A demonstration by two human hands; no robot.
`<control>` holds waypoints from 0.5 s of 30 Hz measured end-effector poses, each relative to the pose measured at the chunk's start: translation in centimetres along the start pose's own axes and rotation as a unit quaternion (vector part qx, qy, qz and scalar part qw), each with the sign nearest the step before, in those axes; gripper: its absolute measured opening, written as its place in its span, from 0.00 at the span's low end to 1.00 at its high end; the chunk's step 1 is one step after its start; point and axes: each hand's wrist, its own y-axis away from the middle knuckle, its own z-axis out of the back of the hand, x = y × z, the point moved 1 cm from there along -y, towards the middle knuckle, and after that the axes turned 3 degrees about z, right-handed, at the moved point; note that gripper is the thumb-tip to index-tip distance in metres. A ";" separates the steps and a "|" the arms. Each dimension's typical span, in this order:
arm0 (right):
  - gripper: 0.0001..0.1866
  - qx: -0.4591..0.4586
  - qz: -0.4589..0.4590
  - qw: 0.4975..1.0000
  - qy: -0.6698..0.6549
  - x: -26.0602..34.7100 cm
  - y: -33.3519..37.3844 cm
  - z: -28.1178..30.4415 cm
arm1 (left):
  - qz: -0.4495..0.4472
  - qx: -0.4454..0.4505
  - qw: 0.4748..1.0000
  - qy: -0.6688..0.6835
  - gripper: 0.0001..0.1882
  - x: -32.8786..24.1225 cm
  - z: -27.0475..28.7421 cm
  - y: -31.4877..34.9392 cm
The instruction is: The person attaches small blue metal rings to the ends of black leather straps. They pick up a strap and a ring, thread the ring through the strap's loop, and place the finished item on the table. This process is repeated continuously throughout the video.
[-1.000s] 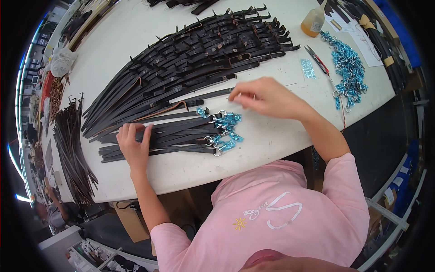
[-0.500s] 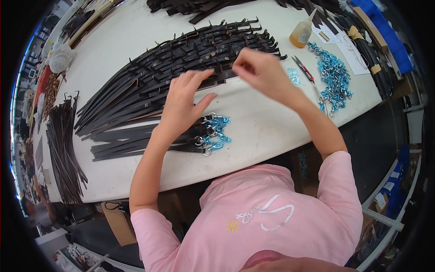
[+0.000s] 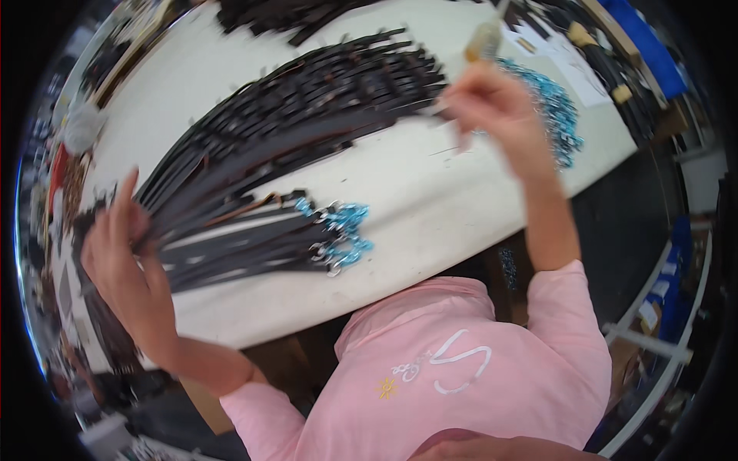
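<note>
A large fan of black straps lies across the table. My right hand, blurred by motion, is closed in a pinch on the right end of one black strap at the near edge of the fan. At the straps' left ends is my left hand, its fingers bent around the strap and some fingertips pointing up. Nearer to me lies a smaller bundle of black straps with metal rings and blue-wrapped clasps at its right end.
A pile of blue-wrapped metal clasps sits beyond my right hand, partly hidden by it. Behind that hand stands a bottle of amber liquid. More dark straps are at the far edge; another bundle hangs at the left.
My left hand has swung left and nearer, to the straps' left ends. My right hand has moved right, with the strap end in it. The red-handled snips are now hidden.
</note>
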 end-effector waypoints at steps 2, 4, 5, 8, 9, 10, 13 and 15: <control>0.07 0.058 -0.122 0.991 -0.005 -3.4 1.5 -3.7 | -0.054 -0.017 0.995 0.084 0.33 -4.0 -5.2 0.3; 0.08 0.097 -0.066 0.991 0.056 -5.6 2.5 -7.5 | -0.114 0.107 0.920 0.359 0.36 -8.1 -8.7 1.3; 0.09 0.119 -0.002 0.989 0.091 -6.4 2.8 -9.1 | -0.135 0.123 0.895 0.407 0.33 -9.8 -10.5 1.9; 0.10 0.151 0.032 0.970 0.189 -5.4 2.9 -7.7 | -0.108 0.187 0.851 0.479 0.23 -11.9 -13.1 2.1; 0.10 0.159 0.018 0.963 0.218 -4.9 2.7 -6.6 | -0.082 0.210 0.842 0.491 0.20 -12.2 -13.4 2.1; 0.09 0.083 0.085 0.943 0.311 -5.1 2.7 -4.2 | -0.098 0.163 0.838 0.512 0.15 -12.5 -13.3 1.7; 0.08 -0.081 0.082 0.805 0.582 -7.1 2.7 7.0 | -0.036 0.109 0.851 0.513 0.14 -10.1 -13.0 1.6; 0.12 -0.117 -0.050 0.645 0.754 -7.4 4.8 14.0 | -0.015 0.097 0.867 0.488 0.13 -9.0 -13.4 1.2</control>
